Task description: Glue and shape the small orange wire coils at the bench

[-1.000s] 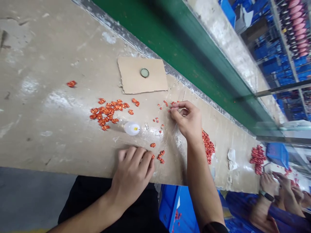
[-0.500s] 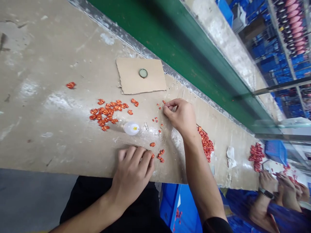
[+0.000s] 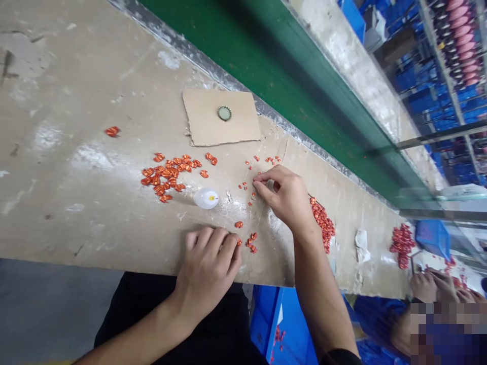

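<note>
My left hand [image 3: 209, 268] rests at the table's near edge with its fingers curled. A small orange-red striped piece [image 3: 239, 242] shows at its thumb and forefinger. My right hand [image 3: 283, 195] is pinched just above the tabletop, among tiny red bits [image 3: 244, 186]; whatever its fingertips hold is too small to make out. Between the hands lie a single striped piece [image 3: 238, 224] and a little cluster of pieces [image 3: 251, 243]. Left of them stands a white translucent bottle [image 3: 205, 199] with a yellow spot, beside a loose pile of larger orange striped pieces [image 3: 165, 175].
A cardboard sheet [image 3: 243, 124] carries a crimped bottle cap [image 3: 224, 113]. Beyond my right forearm is a red heap [image 3: 322, 223]. A green belt [image 3: 266, 61] runs along the far side. Blue bins [image 3: 281, 319] sit below the edge. A co-worker's hands [image 3: 437, 286] are at far right.
My right hand has shifted slightly nearer to me, uncovering several tiny red bits beyond it. My left hand stays in place. The co-worker's hands have moved a little.
</note>
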`<state>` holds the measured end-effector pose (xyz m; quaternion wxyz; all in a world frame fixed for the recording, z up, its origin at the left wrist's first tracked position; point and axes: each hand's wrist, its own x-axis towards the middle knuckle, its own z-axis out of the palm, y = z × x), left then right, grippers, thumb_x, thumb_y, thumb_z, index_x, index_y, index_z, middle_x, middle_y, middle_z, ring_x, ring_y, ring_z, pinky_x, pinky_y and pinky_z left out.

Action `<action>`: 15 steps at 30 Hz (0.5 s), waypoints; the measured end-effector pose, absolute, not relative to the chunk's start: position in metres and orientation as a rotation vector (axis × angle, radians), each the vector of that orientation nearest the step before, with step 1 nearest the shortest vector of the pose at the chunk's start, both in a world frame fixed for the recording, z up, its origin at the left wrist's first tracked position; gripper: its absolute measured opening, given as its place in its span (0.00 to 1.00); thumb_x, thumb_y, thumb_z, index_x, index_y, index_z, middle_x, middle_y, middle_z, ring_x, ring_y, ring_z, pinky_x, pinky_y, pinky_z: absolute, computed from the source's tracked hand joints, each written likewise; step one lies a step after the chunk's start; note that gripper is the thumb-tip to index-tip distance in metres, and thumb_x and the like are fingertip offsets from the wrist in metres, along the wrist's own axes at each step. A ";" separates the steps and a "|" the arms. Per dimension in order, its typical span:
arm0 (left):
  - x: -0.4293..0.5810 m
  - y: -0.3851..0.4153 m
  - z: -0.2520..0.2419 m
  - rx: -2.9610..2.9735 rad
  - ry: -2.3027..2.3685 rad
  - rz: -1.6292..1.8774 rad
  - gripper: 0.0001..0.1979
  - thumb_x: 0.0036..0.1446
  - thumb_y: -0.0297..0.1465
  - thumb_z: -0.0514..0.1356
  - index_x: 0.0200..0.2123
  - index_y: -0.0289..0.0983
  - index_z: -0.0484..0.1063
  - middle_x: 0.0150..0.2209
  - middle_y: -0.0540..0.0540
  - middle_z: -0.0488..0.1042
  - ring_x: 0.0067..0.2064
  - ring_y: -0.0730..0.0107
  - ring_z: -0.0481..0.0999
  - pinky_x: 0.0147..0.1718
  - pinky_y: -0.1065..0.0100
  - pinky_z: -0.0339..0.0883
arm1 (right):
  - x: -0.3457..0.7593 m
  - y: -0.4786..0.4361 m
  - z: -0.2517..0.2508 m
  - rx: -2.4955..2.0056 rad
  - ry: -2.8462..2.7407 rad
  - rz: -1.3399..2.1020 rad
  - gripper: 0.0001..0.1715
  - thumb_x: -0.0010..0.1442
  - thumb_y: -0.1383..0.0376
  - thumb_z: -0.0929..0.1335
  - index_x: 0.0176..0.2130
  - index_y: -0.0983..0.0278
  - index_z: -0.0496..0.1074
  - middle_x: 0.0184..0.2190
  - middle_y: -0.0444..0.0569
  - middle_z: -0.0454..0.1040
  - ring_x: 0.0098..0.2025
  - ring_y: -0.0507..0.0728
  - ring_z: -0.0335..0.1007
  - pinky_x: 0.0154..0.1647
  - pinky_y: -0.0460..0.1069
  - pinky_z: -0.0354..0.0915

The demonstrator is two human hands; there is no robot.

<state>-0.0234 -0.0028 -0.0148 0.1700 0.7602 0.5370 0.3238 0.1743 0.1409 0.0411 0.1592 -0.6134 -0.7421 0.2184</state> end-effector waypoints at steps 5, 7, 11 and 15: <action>-0.024 -0.003 -0.016 2.157 1.527 0.911 0.04 0.71 0.27 0.66 0.42 0.42 0.76 0.38 0.48 0.81 0.41 0.55 0.76 0.43 0.51 0.60 | 0.180 0.139 0.036 -1.761 -1.967 0.618 0.08 0.69 0.64 0.74 0.42 0.61 0.88 0.41 0.51 0.85 0.35 0.58 0.75 0.46 0.56 0.73; -0.023 -0.003 -0.016 2.154 1.526 0.911 0.04 0.71 0.27 0.66 0.43 0.42 0.76 0.38 0.48 0.80 0.41 0.55 0.76 0.43 0.51 0.60 | 0.179 0.140 0.034 -1.768 -1.955 0.634 0.08 0.68 0.64 0.75 0.41 0.60 0.88 0.40 0.51 0.85 0.35 0.58 0.75 0.46 0.56 0.73; -0.022 -0.003 -0.015 2.144 1.528 0.921 0.04 0.71 0.27 0.67 0.42 0.42 0.76 0.38 0.49 0.80 0.40 0.56 0.75 0.43 0.51 0.60 | 0.174 0.143 0.033 -1.790 -1.991 0.661 0.06 0.66 0.66 0.75 0.37 0.60 0.87 0.36 0.49 0.84 0.36 0.58 0.75 0.45 0.55 0.71; -0.023 -0.003 -0.015 2.143 1.521 0.921 0.04 0.70 0.27 0.67 0.42 0.41 0.77 0.38 0.48 0.80 0.41 0.56 0.75 0.43 0.51 0.61 | 0.171 0.144 0.034 -1.786 -2.048 0.674 0.07 0.62 0.71 0.74 0.35 0.61 0.84 0.34 0.48 0.82 0.36 0.57 0.73 0.43 0.54 0.68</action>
